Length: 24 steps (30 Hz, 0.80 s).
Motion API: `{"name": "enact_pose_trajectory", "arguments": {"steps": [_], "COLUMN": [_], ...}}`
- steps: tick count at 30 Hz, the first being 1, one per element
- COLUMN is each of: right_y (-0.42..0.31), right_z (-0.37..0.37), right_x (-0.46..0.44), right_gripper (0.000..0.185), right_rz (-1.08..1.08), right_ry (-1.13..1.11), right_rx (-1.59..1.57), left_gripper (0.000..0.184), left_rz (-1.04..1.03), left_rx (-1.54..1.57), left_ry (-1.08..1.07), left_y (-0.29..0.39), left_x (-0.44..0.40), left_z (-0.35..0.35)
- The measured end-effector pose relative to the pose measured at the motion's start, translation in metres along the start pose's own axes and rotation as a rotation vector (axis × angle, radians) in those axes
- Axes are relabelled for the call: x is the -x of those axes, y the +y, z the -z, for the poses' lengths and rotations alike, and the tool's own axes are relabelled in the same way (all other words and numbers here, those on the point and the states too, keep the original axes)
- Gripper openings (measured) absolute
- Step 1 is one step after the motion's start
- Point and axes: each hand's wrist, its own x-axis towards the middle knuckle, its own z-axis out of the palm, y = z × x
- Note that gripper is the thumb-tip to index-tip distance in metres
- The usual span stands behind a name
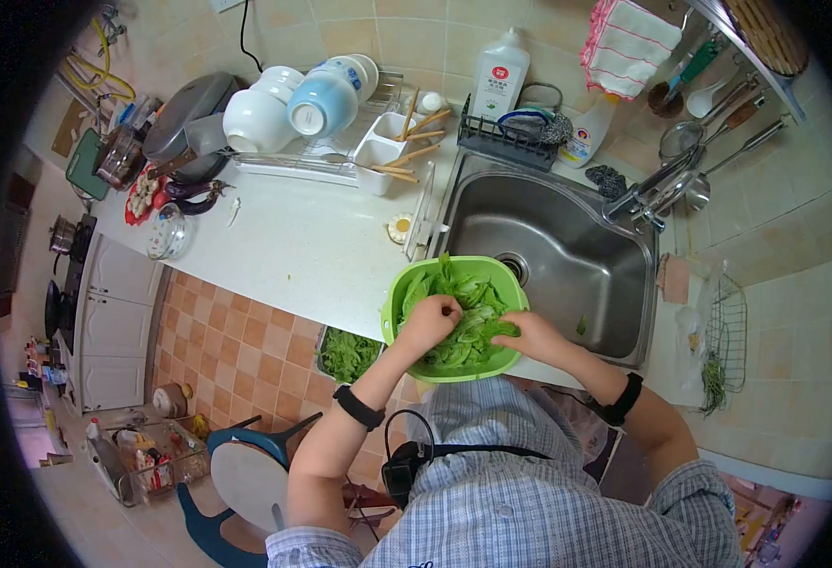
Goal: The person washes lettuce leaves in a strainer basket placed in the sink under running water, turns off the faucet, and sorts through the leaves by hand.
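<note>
A light green plastic basin (pixel 390 301) full of green lettuce leaves (pixel 468 327) stands at the sink's near left corner, close to my body. My left hand (pixel 430 322) is over the basin's left part with its fingers curled closed; anything inside them is hidden. Over the right rim is my right hand (pixel 530 337), its thumb and fingers closed on a lettuce leaf (pixel 505 330). Below and left of the basin, a container of leafy greens (pixel 348 354) is partly covered by the counter edge.
The steel sink (pixel 567 246) with its faucet (pixel 657 204) lies right of the basin. On the white counter (pixel 283 241) are a dish rack (pixel 293 168) with bowls (pixel 255 120), chopsticks (pixel 421 134) and eggplants (pixel 194 196). A chair (pixel 250 478) stands at lower left.
</note>
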Motion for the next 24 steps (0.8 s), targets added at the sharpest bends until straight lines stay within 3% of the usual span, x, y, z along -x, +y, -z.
{"name": "enact_pose_trajectory", "arguments": {"steps": [4, 7, 9, 14, 20, 24], "right_y": [0.0, 0.002, 0.002, 0.008, -0.001, 0.003], "right_z": [-0.003, -0.004, -0.004, -0.006, 0.0, -0.005], "right_x": [-0.002, -0.004, -0.005, -0.008, -0.007, -0.008], "right_gripper": [0.038, 0.037, 0.036, 0.034, 0.035, 0.046], "right_rz": [-0.033, -0.043, -0.055, -0.05, -0.087, -0.08], "right_ry": [0.056, 0.016, 0.006, 0.006, -0.009, -0.017], "right_rx": [-0.005, -0.006, -0.014, -0.007, 0.005, 0.0], "left_gripper": [0.011, 0.013, 0.019, 0.028, 0.018, 0.015], "left_rz": [-0.064, -0.065, -0.149, -0.133, -0.119, -0.1], "left_rx": [-0.026, 0.125, 0.053, -0.017, 0.037, -0.023], "left_ry": [0.048, -0.005, -0.093, -0.188, -0.105, -0.09], "left_y": [0.003, -0.003, -0.002, 0.009, 0.004, 0.008], "left_x": [0.01, 0.013, 0.015, 0.017, 0.011, 0.011], "left_z": [0.007, -0.002, -0.013, -0.03, -0.034, -0.029]}}
